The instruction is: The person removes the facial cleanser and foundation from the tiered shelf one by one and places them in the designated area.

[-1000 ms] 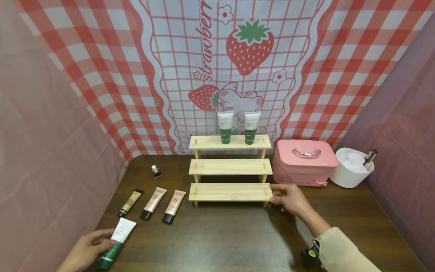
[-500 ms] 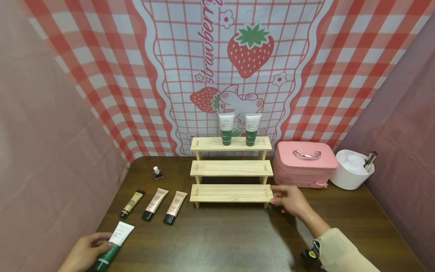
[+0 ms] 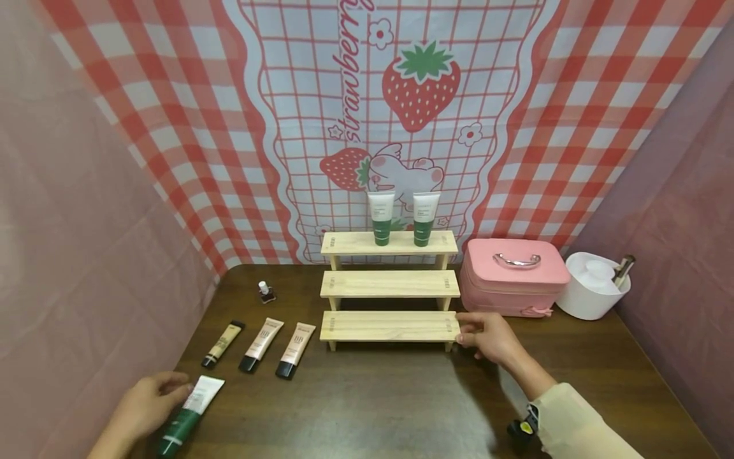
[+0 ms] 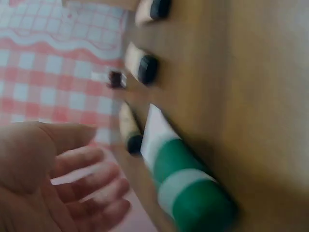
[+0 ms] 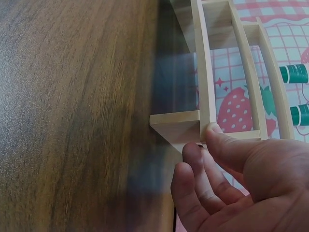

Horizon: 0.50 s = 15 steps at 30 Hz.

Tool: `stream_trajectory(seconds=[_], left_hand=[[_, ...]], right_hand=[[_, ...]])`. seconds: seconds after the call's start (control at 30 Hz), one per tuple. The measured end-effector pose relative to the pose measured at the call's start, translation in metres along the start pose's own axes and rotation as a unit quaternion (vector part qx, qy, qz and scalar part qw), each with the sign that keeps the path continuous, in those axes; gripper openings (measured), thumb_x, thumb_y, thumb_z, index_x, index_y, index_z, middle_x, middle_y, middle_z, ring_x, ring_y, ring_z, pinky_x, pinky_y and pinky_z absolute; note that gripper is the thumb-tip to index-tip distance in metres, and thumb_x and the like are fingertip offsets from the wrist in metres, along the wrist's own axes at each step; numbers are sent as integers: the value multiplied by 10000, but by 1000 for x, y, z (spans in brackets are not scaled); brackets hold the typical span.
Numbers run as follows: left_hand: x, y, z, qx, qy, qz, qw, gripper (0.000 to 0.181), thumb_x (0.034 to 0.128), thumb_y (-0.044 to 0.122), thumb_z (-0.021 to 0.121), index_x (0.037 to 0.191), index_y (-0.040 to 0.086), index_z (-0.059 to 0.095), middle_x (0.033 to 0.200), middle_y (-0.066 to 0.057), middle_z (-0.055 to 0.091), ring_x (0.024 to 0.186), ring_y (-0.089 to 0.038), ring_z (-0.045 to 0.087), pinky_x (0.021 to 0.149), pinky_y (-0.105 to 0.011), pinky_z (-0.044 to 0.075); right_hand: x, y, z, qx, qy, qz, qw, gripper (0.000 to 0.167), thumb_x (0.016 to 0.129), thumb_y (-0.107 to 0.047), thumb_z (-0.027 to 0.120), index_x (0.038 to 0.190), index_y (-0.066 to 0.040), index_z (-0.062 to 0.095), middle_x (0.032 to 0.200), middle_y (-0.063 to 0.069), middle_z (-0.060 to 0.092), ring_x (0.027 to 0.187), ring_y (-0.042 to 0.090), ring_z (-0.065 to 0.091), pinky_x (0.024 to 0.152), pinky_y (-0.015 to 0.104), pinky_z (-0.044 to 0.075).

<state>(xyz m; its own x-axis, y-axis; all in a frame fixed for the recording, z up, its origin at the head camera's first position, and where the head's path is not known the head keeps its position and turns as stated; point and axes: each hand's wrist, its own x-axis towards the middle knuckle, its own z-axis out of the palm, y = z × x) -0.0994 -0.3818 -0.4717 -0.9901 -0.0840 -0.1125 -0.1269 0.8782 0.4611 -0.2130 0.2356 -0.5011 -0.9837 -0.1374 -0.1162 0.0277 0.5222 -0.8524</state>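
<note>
A white and green squeeze tube (image 3: 182,426) lies on the table at front left. My left hand (image 3: 143,403) is beside it, fingers loosely bent and apart from the tube; in the left wrist view the hand (image 4: 58,169) is plainly holding nothing. At the right end of the lowest step of a three-tier wooden display stand (image 3: 390,326), my right hand (image 3: 492,339) pinches the board; the right wrist view has the thumb on its edge and the fingers below. Two matching tubes, one on the left (image 3: 381,218) and one on the right (image 3: 424,218), stand upright on the top step.
Two beige BB cream tubes (image 3: 261,345) and a gold tube (image 3: 223,344) with black caps lie left of the stand. Behind them stands a small nail polish bottle (image 3: 266,292). A pink case (image 3: 516,274) and a white round holder (image 3: 593,287) occupy the back right.
My left hand held the green and white tube, then let it go on the table and drew slightly left. The right hand keeps its place at the stand.
</note>
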Motion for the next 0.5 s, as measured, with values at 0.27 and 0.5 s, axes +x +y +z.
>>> stream_trajectory(seconds=[0.27,0.5], left_hand=[[63,100,-10,-496,858,1245,9873,268,995,269,689,1161,65,734,1041,-103,764,905,-220,681,764,-376,536],[127,199,-6,-1241,487,1790,9748,288,995,275,691,1220,97,709,1065,-96,737,926,-229,659,776,-381,552]], right_hand=[[-2,-2,0,303,-64,112,9995,484,871,25,773,1327,84,624,999,208,731,737,234,705,555,391,599],[-1,-2,3,639,-77,138,9978,487,865,82,749,1326,122,598,979,210,717,747,225,707,608,362,616]])
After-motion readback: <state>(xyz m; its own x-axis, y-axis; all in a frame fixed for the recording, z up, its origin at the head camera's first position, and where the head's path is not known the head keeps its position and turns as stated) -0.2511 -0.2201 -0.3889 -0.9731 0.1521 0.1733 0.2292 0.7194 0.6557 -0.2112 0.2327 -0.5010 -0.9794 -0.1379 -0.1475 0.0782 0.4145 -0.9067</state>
